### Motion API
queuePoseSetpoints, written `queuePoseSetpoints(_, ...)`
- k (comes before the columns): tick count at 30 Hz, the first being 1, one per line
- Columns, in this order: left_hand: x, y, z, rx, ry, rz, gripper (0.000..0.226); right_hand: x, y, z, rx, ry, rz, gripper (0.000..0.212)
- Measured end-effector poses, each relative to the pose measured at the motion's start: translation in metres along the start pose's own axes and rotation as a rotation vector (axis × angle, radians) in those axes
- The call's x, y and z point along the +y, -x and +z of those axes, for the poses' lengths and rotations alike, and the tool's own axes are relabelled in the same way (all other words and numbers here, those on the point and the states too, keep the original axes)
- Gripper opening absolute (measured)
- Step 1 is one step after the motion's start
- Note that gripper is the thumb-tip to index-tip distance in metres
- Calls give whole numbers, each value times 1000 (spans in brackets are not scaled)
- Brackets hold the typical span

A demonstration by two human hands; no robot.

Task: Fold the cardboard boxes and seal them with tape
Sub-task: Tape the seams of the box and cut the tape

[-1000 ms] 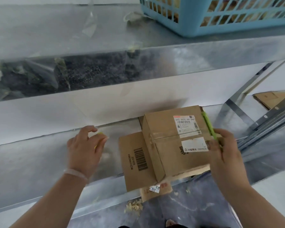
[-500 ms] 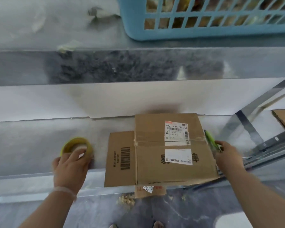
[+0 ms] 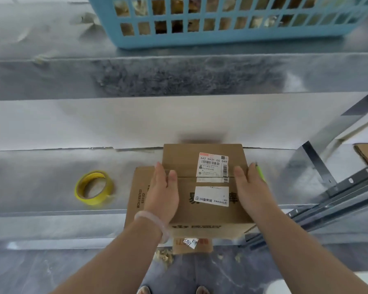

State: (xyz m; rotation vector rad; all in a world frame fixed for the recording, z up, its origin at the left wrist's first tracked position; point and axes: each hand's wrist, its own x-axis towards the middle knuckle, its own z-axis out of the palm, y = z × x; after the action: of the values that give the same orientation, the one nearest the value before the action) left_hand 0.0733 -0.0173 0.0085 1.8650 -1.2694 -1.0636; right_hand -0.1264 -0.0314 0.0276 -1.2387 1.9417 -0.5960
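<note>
Cardboard box (image 3: 208, 217) is sitting on the shiny metal shelf (image 3: 40, 177), near the front edge, with its top flaps lying shut and white stickers showing on top. Both arms are reaching forward over it. The left hand (image 3: 163, 194) is lying flat on the left side of the top, its fingers straight and close together, pressing down and not grabbing anything. A pale bracelet (image 3: 155, 221) is sitting on that wrist. The right hand (image 3: 250, 192) is resting on the right side of the top with its thumb and fingers pointing forward. A green thing (image 3: 260, 175) is sticking out just past those fingers, and I cannot tell if the hand is holding it. A flat cardboard piece (image 3: 137, 187) is lying against the box's left side, partly under the left hand. A yellow tape roll (image 3: 91, 201) is lying on the shelf further left, apart from the hands. A blue basket (image 3: 221, 39) is standing on the higher shelf behind.
</note>
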Motion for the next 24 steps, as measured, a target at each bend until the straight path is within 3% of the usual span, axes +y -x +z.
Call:
queuePoseSetpoints(4,5,-12,1,28,-69,-122,68,-1,-7,4,21,56,61,73)
queuePoseSetpoints(9,28,-12,12,104,-336,-167,98,-13,-5,10,97,214,75,87)
queuePoseSetpoints(19,11,-22,7,122,-241,-111,57,7,-17,5,75,-19,-1,35)
queuePoseSetpoints(24,3,-23,-4,41,-161,-101,46,10,-21,-5,-75,-35,41,38)
